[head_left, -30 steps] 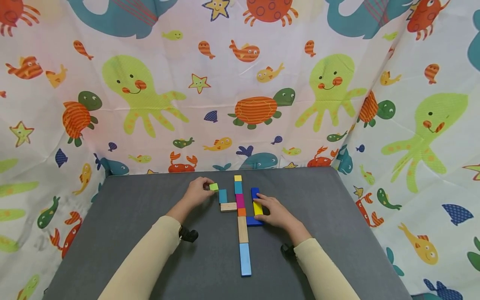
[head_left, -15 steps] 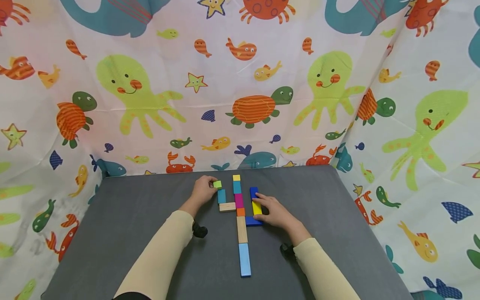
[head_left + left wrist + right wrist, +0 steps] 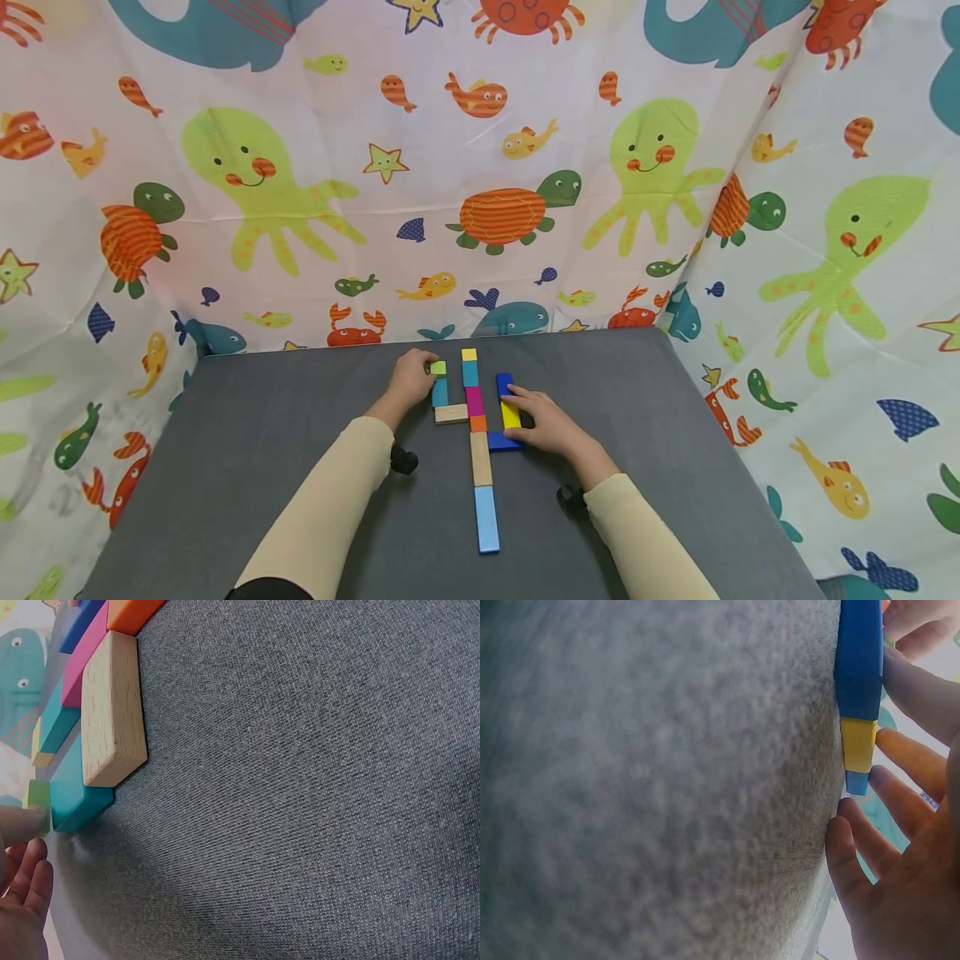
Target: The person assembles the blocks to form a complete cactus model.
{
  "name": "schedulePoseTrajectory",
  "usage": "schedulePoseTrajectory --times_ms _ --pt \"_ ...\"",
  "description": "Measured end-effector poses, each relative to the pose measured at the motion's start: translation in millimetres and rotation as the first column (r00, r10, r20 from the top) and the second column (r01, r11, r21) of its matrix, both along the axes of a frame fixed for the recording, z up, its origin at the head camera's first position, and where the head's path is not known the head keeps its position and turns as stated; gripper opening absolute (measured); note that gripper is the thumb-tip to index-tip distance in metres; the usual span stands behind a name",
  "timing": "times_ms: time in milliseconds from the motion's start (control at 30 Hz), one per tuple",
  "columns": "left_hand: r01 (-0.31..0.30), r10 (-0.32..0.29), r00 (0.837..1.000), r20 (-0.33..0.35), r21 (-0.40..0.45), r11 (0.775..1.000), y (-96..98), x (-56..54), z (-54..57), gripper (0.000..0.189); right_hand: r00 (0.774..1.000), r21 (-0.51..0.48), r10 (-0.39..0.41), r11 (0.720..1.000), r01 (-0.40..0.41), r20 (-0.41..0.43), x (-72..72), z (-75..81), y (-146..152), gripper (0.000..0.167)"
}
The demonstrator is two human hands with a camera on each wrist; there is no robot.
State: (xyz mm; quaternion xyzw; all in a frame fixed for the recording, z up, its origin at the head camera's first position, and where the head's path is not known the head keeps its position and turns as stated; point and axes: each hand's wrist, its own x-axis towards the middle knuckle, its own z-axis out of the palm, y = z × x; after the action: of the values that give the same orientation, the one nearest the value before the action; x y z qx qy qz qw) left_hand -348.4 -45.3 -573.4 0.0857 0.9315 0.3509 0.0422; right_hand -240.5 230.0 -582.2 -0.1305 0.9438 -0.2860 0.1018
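My left hand (image 3: 408, 382) pinches a small light green block (image 3: 438, 367) at the far end of a teal block (image 3: 440, 393). In the left wrist view, the thumb lies over the green block (image 3: 36, 793), right beside the teal block (image 3: 79, 796). A plain wooden block (image 3: 452, 414) lies crosswise at the teal one's near end. My right hand (image 3: 549, 423) has its fingers spread, with fingertips touching a yellow block (image 3: 510, 415). In the right wrist view, the thumb rests by a blue block (image 3: 859, 660) and a finger reaches the yellow block (image 3: 859, 745).
A central column of blocks includes a magenta block (image 3: 475, 401), an orange block (image 3: 477, 423), a long wooden block (image 3: 481, 458) and a light blue block (image 3: 487, 518). A blue block (image 3: 504, 442) joins it on the right. A patterned curtain (image 3: 420, 192) stands behind the grey table (image 3: 300, 417).
My left hand has carried the green block rightward to the far end of the teal block. The right hand stays at the yellow block. The head view has shifted slightly.
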Motion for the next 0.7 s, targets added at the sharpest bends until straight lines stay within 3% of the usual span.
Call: schedulePoseTrajectory --times_ms 400,700 --pt "0.007 -0.008 0.997 0.075 0.002 1.000 -6.8 2.1 -6.5 0.035 1.000 -0.004 0.012 1.000 -0.012 0.003 1.5 0.8 -2.3 0.067" --pt "0.016 -0.017 0.999 0.038 0.029 0.999 -12.3 2.7 -8.2 0.038 1.000 -0.007 0.012 1.000 -0.012 -0.005 -1.9 -0.7 -1.4 0.067"
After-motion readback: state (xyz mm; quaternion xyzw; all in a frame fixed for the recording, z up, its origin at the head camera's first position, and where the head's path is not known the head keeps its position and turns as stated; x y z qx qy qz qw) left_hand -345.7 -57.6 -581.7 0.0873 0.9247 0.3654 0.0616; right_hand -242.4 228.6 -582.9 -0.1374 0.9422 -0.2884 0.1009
